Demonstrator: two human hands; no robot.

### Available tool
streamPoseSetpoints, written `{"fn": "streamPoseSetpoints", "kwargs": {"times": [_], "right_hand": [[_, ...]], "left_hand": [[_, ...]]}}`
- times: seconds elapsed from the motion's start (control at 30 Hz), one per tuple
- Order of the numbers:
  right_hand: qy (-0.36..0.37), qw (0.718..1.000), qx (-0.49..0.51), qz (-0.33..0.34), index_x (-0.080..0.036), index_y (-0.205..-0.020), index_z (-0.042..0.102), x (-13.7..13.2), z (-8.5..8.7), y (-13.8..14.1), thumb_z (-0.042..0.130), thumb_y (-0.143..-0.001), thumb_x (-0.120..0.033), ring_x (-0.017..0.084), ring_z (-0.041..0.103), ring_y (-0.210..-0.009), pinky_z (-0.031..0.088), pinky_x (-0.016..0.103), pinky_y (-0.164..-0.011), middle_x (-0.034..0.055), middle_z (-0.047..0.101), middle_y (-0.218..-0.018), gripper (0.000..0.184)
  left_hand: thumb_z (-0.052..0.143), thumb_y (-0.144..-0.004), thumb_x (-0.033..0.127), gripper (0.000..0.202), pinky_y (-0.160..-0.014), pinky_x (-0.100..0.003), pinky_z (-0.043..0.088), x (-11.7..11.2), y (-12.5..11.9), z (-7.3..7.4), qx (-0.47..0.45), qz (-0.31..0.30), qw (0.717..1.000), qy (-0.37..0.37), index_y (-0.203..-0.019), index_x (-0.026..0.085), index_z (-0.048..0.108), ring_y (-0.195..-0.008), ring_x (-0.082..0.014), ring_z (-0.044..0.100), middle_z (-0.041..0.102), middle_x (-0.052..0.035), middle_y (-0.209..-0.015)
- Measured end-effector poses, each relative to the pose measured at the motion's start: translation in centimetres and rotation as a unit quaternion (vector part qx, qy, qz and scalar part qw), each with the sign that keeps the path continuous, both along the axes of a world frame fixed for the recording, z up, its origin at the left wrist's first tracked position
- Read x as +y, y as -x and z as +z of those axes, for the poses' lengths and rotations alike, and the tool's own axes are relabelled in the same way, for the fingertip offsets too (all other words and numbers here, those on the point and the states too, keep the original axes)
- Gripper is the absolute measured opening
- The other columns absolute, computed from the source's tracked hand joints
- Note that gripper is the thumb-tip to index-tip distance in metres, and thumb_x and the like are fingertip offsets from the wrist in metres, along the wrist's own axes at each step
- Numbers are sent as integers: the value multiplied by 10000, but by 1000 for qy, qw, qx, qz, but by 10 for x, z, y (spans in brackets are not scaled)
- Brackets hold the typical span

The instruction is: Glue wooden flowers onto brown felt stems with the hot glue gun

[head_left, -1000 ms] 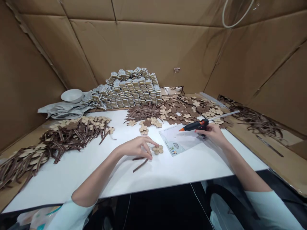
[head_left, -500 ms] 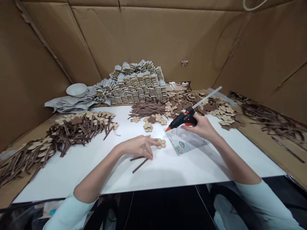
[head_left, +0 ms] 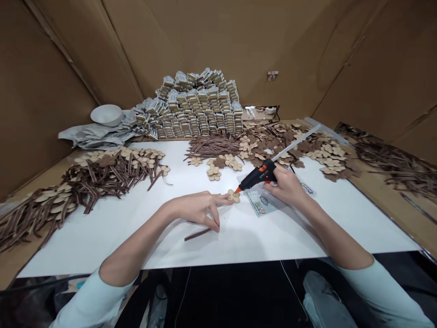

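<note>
Your right hand (head_left: 287,186) grips a black-and-orange hot glue gun (head_left: 256,177), nozzle just beside the wooden flower (head_left: 234,196), which your half-open left hand (head_left: 196,209) touches fingertip-first; the plastic packet's (head_left: 262,203) print is too small to read

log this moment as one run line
left grip: touching wooden flower cutout | right grip: holding hot glue gun, nozzle beside cutout | brown strip on white tabletop

We log 1 view: a camera worn on the person's head, facing forward and down. We look from close above the left hand (head_left: 196,210) and right hand (head_left: 287,186), both reaching in from the lower edge. The white table (head_left: 273,241) spans the lower frame; the cardboard wall (head_left: 205,36) closes the far side.
</note>
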State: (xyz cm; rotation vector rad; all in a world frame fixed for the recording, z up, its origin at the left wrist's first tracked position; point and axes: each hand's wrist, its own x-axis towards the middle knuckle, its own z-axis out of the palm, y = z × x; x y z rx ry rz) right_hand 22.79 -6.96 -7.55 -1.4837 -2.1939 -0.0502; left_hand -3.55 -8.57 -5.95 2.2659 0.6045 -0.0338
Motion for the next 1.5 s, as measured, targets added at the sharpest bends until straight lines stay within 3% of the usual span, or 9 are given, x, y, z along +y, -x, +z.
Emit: {"fn": "streamPoseSetpoints", "kwargs": {"times": [0.27, 0.6, 1.5], "right_hand": [[-32, 999, -13, -5, -197, -640, 454, -1, -7, 6, 475, -610, -263, 188, 528, -651, 385, 275, -553, 47, 541, -693, 76], [-21, 1000, -7, -5, -190, -655, 467, 0, -8, 7, 481, -605, -263, 200, 552, -693, 412, 285, -578, 56, 564, -734, 89], [-44, 996, -79, -4, -179, -698, 508, -2, -7, 8, 494, -646, -269, 195, 545, -674, 361, 273, -522, 60, 553, -750, 105]], "left_hand": [[665, -678, 272, 108, -1006, -221, 254, -3, -2, -1, -25, -3, 1000, 14, -768, 262, 724, -1313, -222, 192, 277, 69, -1394], [669, -672, 291, 122, -1015, -216, 238, -2, -1, -3, -23, 2, 999, 24, -774, 253, 724, -1316, -220, 185, 251, 63, -1407], [671, -664, 266, 111, -978, -237, 290, -4, -3, 0, -14, 13, 1000, 24, -762, 279, 721, -1303, -224, 229, 314, 65, -1381]]}}
